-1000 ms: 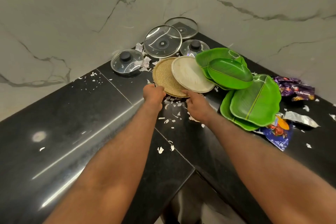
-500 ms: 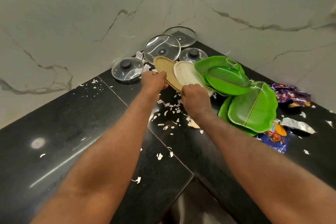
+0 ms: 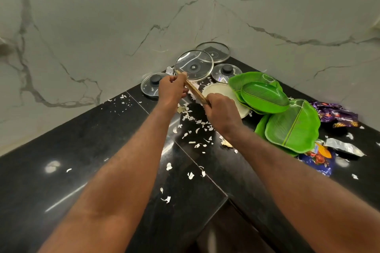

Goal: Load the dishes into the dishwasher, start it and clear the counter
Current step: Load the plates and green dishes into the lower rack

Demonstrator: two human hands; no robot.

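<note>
Grip: left hand (image 3: 172, 88), right hand (image 3: 222, 113) clamp tilted brown speckled round plate (image 3: 194, 89);
pinch seems shallow; slipping, it hits round glass lid (image 3: 194, 63) behind left hand

1. Tan plate (image 3: 194, 90): tipped on edge above bench (image 3: 61, 160), far rim gripped by left hand (image 3: 172, 88), near rim by right hand (image 3: 221, 112).
2. White plate (image 3: 221, 90): flat on bench, right edge against green leaf plates (image 3: 265, 94).
3. Second green stack (image 3: 292, 127): tilted, further right.
4. Four glass lids (image 3: 194, 65): clustered in corner.
</note>
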